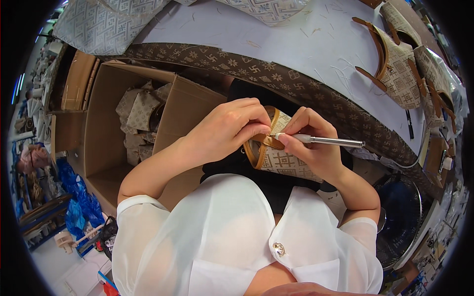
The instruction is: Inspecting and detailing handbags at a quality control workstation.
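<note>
Left hand (228, 129) gripping patterned bag (281, 160), right hand (311, 143) gripping silver pen tool (323, 141) — tip at tan trim

- Open cardboard box (106, 128) holding patterned fabric pieces (140, 111), left.
- White worktable (296, 44) edged in brown patterned material.
- Finished patterned bags (402, 74), upper right.
- Black fan (400, 212), lower right.

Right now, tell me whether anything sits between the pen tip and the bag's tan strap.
Nothing visible does. The right hand holds the silver pen with its tip at the patterned bag's tan strap, which the left hand pinches.
</note>
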A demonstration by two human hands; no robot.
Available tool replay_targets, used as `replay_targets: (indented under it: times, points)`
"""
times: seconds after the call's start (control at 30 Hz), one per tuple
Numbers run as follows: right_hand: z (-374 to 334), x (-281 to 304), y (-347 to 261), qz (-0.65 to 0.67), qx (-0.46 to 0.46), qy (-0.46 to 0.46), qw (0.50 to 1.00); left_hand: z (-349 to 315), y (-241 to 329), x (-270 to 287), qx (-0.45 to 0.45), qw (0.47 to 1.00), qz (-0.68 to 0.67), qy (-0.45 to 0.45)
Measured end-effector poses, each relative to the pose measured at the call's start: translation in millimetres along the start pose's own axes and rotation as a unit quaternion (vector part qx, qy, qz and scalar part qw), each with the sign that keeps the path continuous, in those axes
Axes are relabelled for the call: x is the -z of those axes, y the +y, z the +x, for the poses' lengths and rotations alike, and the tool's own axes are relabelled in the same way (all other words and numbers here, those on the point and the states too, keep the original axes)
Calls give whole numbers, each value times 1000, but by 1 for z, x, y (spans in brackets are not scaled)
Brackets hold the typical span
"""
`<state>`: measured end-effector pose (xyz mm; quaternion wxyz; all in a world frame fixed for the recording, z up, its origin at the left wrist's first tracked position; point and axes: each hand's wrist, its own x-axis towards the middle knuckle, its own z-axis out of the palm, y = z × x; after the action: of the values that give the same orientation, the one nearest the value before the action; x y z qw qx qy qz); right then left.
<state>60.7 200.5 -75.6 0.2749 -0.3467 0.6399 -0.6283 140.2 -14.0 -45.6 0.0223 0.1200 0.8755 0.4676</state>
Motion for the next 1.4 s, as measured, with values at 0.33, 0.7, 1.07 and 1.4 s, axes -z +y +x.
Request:
replay_targets:
  times: [0.33, 0.7, 1.07, 1.4]
  points:
    - [-1, -2, 2, -21, 12, -5, 1000, 0, -2, -3, -28, 1000, 14, 4]
    - [5, 20, -12, 216, 179, 246, 928, 22, 24, -19, -182, 946, 238, 121]
    - [-54, 97, -11, 173, 384, 445, 790, 14, 69, 102, 68, 818, 531, 209]
    - [-71, 101, -20, 114, 407, 477, 771, 258, 24, -122, -168, 962, 163, 139]
